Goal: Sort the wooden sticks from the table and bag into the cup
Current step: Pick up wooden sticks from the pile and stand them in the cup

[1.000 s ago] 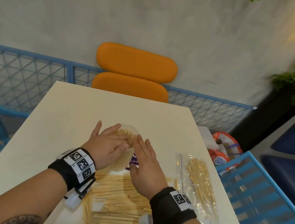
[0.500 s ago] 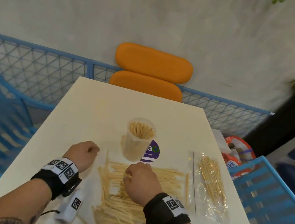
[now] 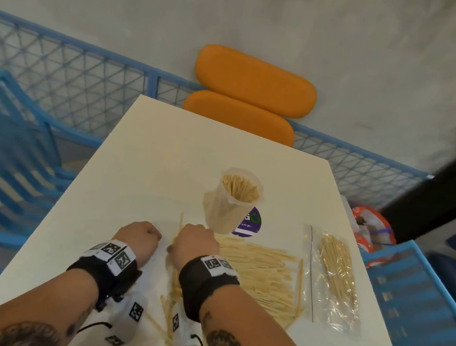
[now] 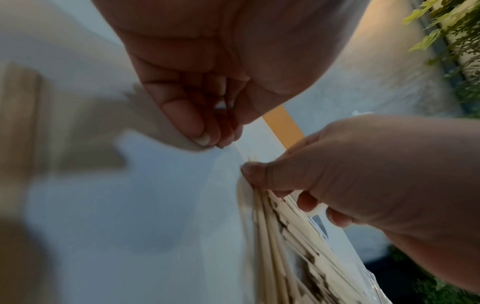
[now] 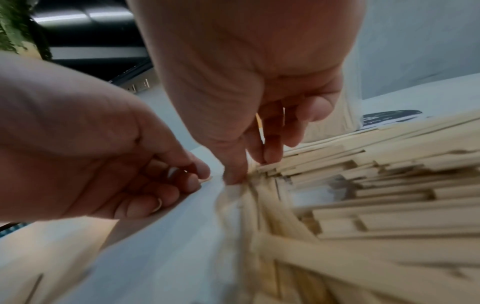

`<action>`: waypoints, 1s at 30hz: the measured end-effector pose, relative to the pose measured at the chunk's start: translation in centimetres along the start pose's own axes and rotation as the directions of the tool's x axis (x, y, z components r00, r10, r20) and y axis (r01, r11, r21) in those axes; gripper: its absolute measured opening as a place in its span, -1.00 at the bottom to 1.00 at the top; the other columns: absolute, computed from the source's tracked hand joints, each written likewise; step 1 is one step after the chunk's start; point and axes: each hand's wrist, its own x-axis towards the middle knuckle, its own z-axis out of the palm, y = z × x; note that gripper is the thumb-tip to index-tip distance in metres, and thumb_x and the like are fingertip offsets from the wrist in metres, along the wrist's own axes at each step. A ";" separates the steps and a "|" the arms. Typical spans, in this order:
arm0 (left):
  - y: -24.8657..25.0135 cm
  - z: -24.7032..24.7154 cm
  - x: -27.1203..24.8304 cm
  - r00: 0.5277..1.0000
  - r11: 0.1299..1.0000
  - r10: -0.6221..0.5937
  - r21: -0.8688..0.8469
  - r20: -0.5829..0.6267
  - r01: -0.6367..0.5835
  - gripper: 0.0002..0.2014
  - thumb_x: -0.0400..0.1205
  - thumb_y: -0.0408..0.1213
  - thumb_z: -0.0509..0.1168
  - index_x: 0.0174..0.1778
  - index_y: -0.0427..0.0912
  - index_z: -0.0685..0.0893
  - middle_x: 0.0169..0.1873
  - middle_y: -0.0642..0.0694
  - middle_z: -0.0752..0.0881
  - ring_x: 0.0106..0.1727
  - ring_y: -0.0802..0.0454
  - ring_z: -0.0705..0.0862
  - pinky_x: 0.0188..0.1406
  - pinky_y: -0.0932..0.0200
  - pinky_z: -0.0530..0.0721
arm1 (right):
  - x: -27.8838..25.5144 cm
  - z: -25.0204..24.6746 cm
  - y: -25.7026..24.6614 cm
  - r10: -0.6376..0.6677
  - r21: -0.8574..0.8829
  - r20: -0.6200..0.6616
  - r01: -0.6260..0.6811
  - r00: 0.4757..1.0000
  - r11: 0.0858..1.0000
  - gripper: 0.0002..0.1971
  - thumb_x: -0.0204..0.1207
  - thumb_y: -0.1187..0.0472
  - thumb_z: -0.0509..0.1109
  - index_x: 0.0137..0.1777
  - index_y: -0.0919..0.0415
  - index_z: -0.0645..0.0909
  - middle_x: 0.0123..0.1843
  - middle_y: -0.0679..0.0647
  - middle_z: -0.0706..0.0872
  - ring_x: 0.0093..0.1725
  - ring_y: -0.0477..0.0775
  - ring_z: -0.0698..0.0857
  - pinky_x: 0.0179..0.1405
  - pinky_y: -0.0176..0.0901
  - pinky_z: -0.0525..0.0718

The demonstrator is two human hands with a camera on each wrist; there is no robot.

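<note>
A pale table [image 3: 144, 159] set against a grey wall carries everything. Nearest, under the right wrist and trailing back toward the body, is the loose heap of wooden sticks [image 3: 258, 271], which spreads out to the right of the grip with most long axes running left to right; a few at the left edge lie front to back instead. The right hand [image 3: 194, 242] has its fingers curled down into that left edge, and the right-wrist view shows the fingertips [image 5: 233, 176] pinching the ends of several sticks against the tabletop. Just to the left, apart from the pile, the left hand [image 3: 139, 238] sits with its fingers curled in on themselves and nothing between them, as its own wrist view confirms.

Just beyond the grip and slightly right stands the clear cup [image 3: 232, 200], upright and already packed with sticks on end. So the pinched bundle probably has to swing from flat to upright on the way over. The right hand is nearer the cup. Further right lies the plastic bag [image 3: 335, 278] holding more sticks lengthwise.
</note>
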 end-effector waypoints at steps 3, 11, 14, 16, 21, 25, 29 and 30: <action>-0.1 0.0 -0.1 1.000 1.000 -0.010 -0.024 -0.007 0.010 -0.83 0.71 -0.24 0.20 -0.01 0.05 0.70 0.12 -0.05 0.77 0.03 -0.04 0.66 0.03 0.18 0.57 | 0.0 -0.2 -0.1 -0.020 0.021 -0.020 0.020 1.000 1.000 -0.74 0.63 0.26 0.25 0.26 0.27 0.62 0.27 0.24 0.68 0.32 0.30 0.64 0.21 0.05 0.65; -0.1 -0.4 -0.7 1.000 0.991 -0.022 -0.131 0.021 0.025 -0.84 0.69 -0.15 0.22 0.00 0.07 0.73 -0.01 -0.01 0.79 0.02 -0.08 0.73 0.09 0.08 0.69 | 0.8 -0.6 0.2 0.068 0.166 0.004 -0.068 0.998 0.984 -0.90 0.55 0.18 0.38 -0.05 0.20 0.58 0.05 0.19 0.76 0.03 0.23 0.76 -0.17 -0.10 0.63; -0.2 -0.8 -0.6 1.000 0.966 -0.024 -0.257 0.018 0.027 -0.85 0.65 -0.17 0.24 -0.08 0.02 0.73 -0.05 -0.07 0.81 0.00 -0.15 0.75 0.13 -0.04 0.74 | 1.1 -0.9 0.6 0.086 0.237 -0.007 -0.082 0.996 0.968 -0.79 0.53 0.13 0.38 -0.25 0.22 0.51 -0.23 0.12 0.66 -0.26 0.14 0.66 -0.36 -0.15 0.55; 0.1 -1.2 -0.8 1.000 0.946 -0.015 -0.325 0.007 0.017 -0.84 0.65 -0.23 0.24 -0.10 0.02 0.73 -0.09 -0.08 0.81 -0.07 -0.14 0.75 0.10 -0.09 0.74 | 0.8 -1.5 1.0 0.050 0.325 -0.067 -0.026 0.996 0.945 -0.75 0.51 0.14 0.36 -0.34 0.25 0.53 -0.38 0.10 0.60 -0.38 0.12 0.61 -0.43 -0.10 0.60; 3.1 -1.6 -3.1 0.993 0.847 0.113 -0.526 0.040 -0.075 -0.83 0.70 -0.37 0.25 0.12 -0.09 0.70 -0.03 -0.04 0.82 -0.06 -0.04 0.76 0.04 0.00 0.69 | -2.4 -3.9 2.4 0.006 0.611 -0.337 0.214 0.941 0.762 -0.83 0.63 0.10 0.37 -0.13 0.14 0.69 -0.25 -0.09 0.70 -0.28 -0.11 0.64 -0.30 -0.30 0.58; 6.6 -1.0 -5.3 0.937 0.803 0.330 -0.554 0.112 -0.217 -0.71 0.62 -0.03 0.35 0.23 0.02 0.67 0.05 0.06 0.82 0.11 0.09 0.76 0.18 0.00 0.69 | -4.6 -5.6 3.8 0.064 0.696 -0.481 0.337 0.874 0.635 -0.85 0.65 0.07 0.39 -0.09 0.09 0.71 -0.20 -0.09 0.74 -0.17 -0.10 0.69 -0.14 -0.25 0.68; 9.4 0.2 -6.6 0.870 0.762 0.477 -0.550 0.120 -0.342 -0.62 0.66 0.15 0.15 0.03 -0.08 0.66 -0.28 -0.04 0.75 -0.24 -0.09 0.70 -0.07 -0.11 0.68 | -6.0 -6.6 5.6 0.147 0.791 -0.469 0.341 0.871 0.508 -0.86 0.64 0.05 0.42 -0.12 0.04 0.69 -0.24 -0.12 0.74 -0.24 -0.14 0.69 -0.13 -0.28 0.70; 9.8 0.6 -6.8 0.874 0.745 0.475 -0.577 0.106 -0.335 -0.68 0.74 0.05 0.11 -0.05 -0.09 0.64 -0.36 -0.05 0.67 -0.34 -0.09 0.64 -0.20 -0.06 0.64 | -6.3 -6.6 6.3 0.158 0.800 -0.465 0.337 0.871 0.496 -0.83 0.64 0.05 0.42 -0.15 0.07 0.69 -0.28 -0.14 0.72 -0.28 -0.18 0.66 -0.14 -0.31 0.67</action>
